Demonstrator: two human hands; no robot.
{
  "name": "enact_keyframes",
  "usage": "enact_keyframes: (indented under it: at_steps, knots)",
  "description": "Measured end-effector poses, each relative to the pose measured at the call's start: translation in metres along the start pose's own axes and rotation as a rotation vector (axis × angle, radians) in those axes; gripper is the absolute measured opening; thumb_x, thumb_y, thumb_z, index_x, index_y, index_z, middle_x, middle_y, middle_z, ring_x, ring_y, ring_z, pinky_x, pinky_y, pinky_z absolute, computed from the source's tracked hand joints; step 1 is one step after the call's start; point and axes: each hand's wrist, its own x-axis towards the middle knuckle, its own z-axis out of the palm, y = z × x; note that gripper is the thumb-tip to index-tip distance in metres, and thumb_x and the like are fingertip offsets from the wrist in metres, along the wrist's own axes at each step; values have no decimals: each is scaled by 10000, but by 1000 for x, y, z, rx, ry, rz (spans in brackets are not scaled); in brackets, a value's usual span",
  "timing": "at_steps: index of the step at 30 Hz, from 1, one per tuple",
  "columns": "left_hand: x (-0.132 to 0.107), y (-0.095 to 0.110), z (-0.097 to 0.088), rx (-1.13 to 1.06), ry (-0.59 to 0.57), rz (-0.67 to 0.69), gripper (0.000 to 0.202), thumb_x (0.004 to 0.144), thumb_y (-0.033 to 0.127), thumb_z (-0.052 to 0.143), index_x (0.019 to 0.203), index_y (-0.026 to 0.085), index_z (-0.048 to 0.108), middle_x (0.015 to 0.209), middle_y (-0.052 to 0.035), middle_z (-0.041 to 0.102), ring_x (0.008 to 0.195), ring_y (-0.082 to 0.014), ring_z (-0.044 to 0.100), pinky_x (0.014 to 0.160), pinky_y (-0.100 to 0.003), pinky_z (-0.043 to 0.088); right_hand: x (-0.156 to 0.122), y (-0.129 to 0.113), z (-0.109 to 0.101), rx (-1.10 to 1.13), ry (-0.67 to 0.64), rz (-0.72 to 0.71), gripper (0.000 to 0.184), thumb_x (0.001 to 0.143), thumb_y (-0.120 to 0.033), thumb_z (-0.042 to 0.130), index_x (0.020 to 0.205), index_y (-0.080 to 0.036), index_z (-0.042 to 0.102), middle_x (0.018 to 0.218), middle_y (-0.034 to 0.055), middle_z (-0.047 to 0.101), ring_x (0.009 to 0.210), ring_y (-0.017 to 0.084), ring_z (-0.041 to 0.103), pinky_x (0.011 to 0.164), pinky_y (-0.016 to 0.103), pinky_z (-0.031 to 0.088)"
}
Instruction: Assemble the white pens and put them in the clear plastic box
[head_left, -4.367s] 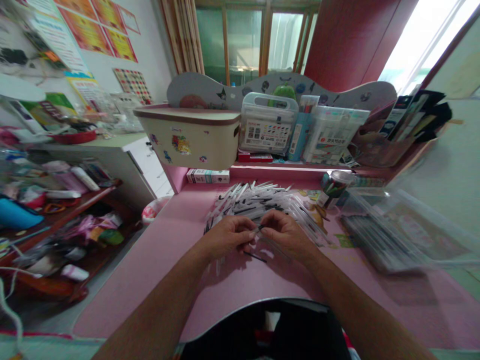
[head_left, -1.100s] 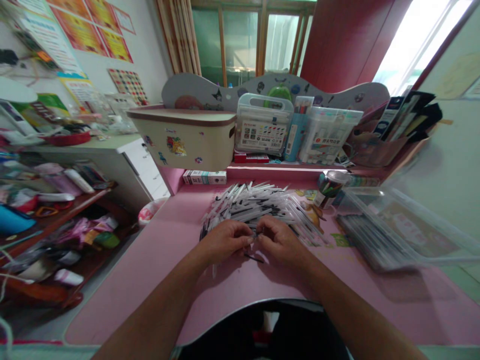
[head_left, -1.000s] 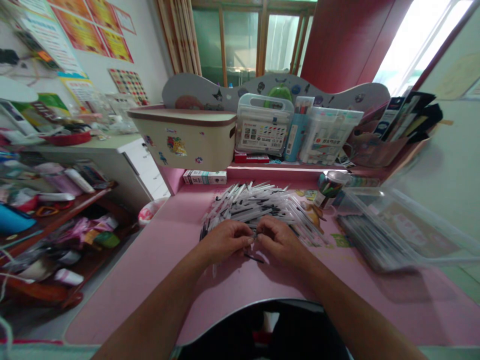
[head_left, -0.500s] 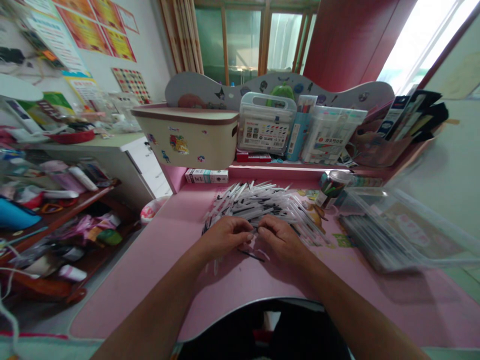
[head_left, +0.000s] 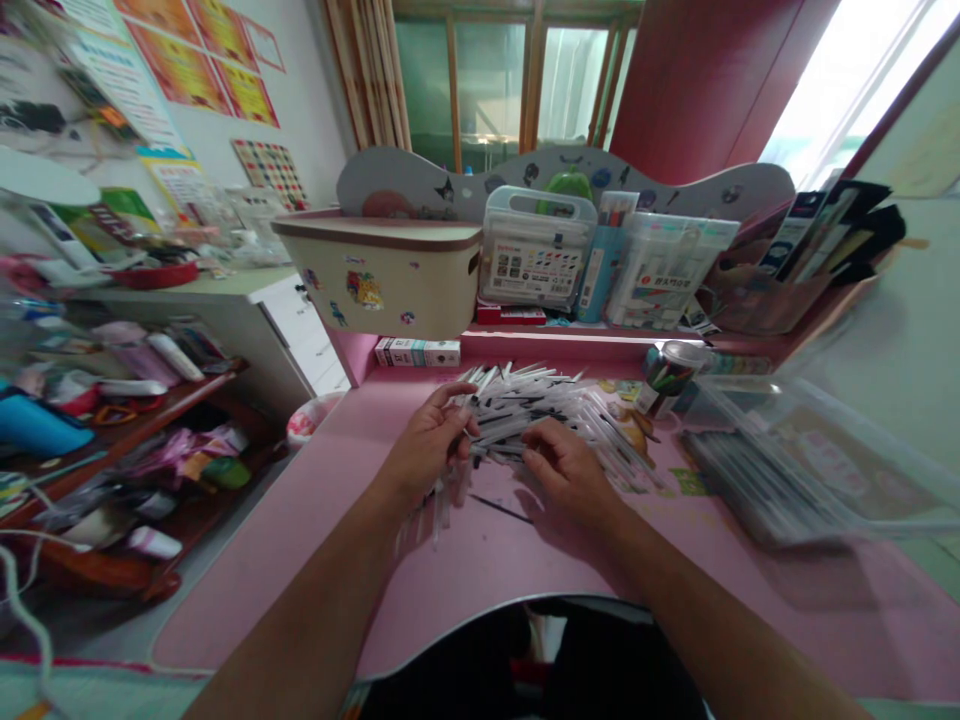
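Note:
A heap of thin clear and white pen parts [head_left: 517, 405], mixed with black pieces, lies on the pink desk. My left hand [head_left: 429, 440] is at the heap's left side, its thumb and fingers closed around a slim pen part with a dark tip [head_left: 472, 402]; the rest of that piece is mostly hidden. Below this hand lie several clear tubes [head_left: 441, 512]. My right hand [head_left: 566, 465] is at the heap's near edge, its fingers bent and the thumb a little apart, with nothing visible between them. Between the hands rests a thin black stick [head_left: 501, 508].
At right a clear plastic box [head_left: 795, 500] holds rows of dark slim sticks. Behind the heap stand a jar [head_left: 667, 375] and a small white carton [head_left: 417, 352]. The shelf above bears a cream bin [head_left: 382, 280] and marker cases [head_left: 534, 250]. The desk's curved edge [head_left: 480, 615] is nearest me.
My hands were together in front of the heap. The left has moved left and up with the dark-tipped part; the right has shifted slightly up and right, its fingers loosened. The view has tilted slightly.

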Motion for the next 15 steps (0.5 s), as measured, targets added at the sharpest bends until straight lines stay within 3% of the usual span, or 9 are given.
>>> enact_keyframes:
  at_steps: [9, 15]
  knots:
    - [1, 0, -3, -92, 45, -1, 272, 810, 267, 628, 1062, 189, 563, 723, 32, 608, 382, -19, 379, 355, -125, 238, -1, -5, 3, -262, -33, -92, 160, 864, -153, 552, 918, -190, 698, 988, 80, 580, 971, 228, 500, 875, 389, 413]
    - [3, 0, -3, -177, 127, -12, 314, 759, 258, 661, 1052, 184, 575, 690, 38, 598, 372, -23, 370, 341, -124, 209, -1, 1, 10, -494, -106, -188, 199, 906, -268, 605, 1033, -246, 756, 1219, 103, 586, 1126, 285, 448, 984, 474, 346]
